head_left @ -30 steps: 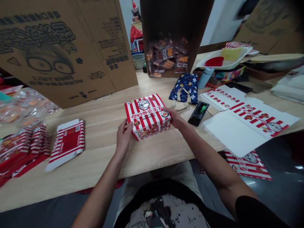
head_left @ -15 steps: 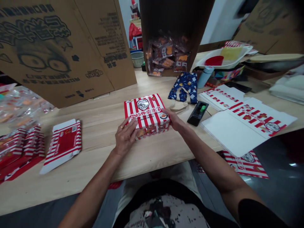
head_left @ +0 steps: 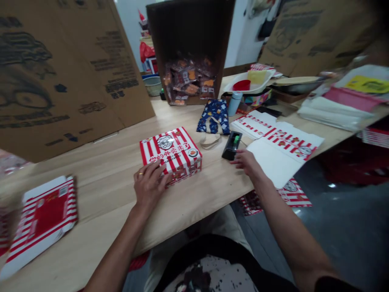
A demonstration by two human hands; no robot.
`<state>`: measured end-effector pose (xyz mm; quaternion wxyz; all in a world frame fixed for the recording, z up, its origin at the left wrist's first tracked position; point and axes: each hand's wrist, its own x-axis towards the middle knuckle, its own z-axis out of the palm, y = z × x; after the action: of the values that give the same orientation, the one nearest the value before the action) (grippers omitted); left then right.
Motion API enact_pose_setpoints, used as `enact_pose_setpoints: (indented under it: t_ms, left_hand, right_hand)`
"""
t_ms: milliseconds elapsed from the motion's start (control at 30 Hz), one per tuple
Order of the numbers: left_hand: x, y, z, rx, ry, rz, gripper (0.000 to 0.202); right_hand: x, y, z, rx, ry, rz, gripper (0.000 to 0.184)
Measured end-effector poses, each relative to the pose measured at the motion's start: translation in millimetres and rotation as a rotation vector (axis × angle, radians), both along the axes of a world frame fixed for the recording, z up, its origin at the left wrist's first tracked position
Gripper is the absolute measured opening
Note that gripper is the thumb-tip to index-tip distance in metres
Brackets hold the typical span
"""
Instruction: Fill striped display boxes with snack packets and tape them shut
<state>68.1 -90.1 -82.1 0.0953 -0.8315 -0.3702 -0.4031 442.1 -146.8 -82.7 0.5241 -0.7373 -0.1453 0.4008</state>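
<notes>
A closed red-and-white striped box (head_left: 170, 152) lies on the wooden table (head_left: 103, 162). My left hand (head_left: 148, 184), a ring on one finger, rests flat against the box's near left corner with its fingers spread. My right hand (head_left: 247, 160) is off the box and hovers over the table with fingers loosely stretched, just below a black tape dispenser (head_left: 231, 140) with a green part and beside a stack of flat unfolded box blanks (head_left: 282, 148).
Large cardboard cartons (head_left: 60, 73) stand at the back left. A dark carton with snack packets (head_left: 188, 81) stands behind. A blue patterned pouch (head_left: 213, 117), a small bottle (head_left: 234, 103) and a white tray (head_left: 249, 83) lie at the back right. A folded striped box (head_left: 42, 215) lies at left.
My right hand has let go of the box's right side and moved right toward the tape dispenser. My left hand stays on the box. The view has swung rightward.
</notes>
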Motion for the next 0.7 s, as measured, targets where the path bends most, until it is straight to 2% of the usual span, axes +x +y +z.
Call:
enact_pose_setpoints:
  t_ms: [133,267,500,600,700]
  left_hand:
    - [19.5,0.6,-5.3,-0.035,-0.054,0.061,0.02]
    - [27.0,-1.0,-2.5,-0.06,-0.054,0.112,0.02]
    - [27.7,-3.1,0.7,-0.041,-0.019,0.119,0.02]
    - [27.8,-2.6,-0.8,0.014,-0.016,0.124,0.02]
    - [27.8,-1.5,-2.5,0.051,-0.015,0.096,0.021]
  right_hand:
    - [-1.7,19.3,5.0,-0.012,0.096,-0.027,0.041]
    - [7.4,31.0,5.9,-0.02,0.161,-0.024,0.032]
    - [7.6,18.6,7.1,0.142,0.178,0.007,0.019]
    - [1.1,11.1,-1.9,0.222,0.145,-0.023,0.018]
    - [-8.2,10.9,-21.0,0.251,0.073,-0.105,0.018]
